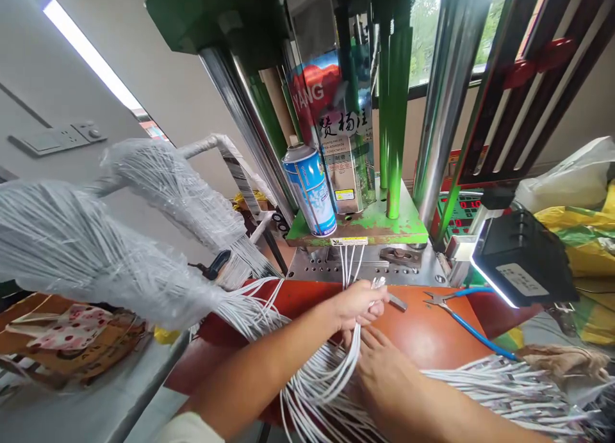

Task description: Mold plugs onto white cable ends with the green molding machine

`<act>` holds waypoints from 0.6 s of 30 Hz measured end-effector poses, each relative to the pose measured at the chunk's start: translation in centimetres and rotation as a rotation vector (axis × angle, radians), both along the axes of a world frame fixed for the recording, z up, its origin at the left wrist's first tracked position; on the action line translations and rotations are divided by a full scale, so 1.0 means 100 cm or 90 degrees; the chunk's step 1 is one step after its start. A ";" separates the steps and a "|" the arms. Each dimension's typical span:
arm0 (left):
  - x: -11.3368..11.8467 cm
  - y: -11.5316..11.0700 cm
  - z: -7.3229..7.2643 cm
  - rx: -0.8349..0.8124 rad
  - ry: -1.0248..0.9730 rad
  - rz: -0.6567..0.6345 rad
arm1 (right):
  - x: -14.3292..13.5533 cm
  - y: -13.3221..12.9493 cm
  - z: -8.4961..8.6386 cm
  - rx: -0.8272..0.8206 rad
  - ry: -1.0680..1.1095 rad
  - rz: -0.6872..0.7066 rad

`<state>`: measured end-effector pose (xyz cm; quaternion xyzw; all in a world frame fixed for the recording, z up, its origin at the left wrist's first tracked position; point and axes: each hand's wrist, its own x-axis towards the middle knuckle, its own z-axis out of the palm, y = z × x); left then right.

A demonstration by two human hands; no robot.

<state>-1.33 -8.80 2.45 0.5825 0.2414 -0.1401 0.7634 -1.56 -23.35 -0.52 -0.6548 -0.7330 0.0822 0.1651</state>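
My left hand (362, 304) is closed around a bunch of white cables, whose pale tips (378, 282) poke out past the fingers. Just below it, my right hand (377, 352) is against the same white cables (354, 353), its fingers partly hidden and seemingly closed around them. The cables loop down from my hands into a large loose bundle (317, 382) on the orange-red table top (418, 334). A few separate white cables (352, 264) hang from the press's lower tooling, behind my left hand. Close to its fingertips lies a small grey metal piece (398, 303).
Blue-handled pliers (473, 324) lie at the right. A blue spray can (311, 190) stands on the green press plate (403, 222). Plastic-wrapped cable bundles (96, 238) reach in from the left. More cables (509, 385) lie front right, below a black lamp-like box (523, 257).
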 end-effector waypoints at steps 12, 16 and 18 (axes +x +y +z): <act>-0.039 -0.010 -0.024 0.113 -0.050 0.117 | 0.103 -0.011 -0.018 0.083 -0.093 -0.373; -0.039 -0.011 -0.027 0.159 -0.022 0.094 | 0.098 -0.022 -0.024 0.099 0.026 -0.390; -0.040 -0.011 -0.026 0.171 -0.020 0.091 | 0.096 -0.024 -0.023 0.081 0.047 -0.385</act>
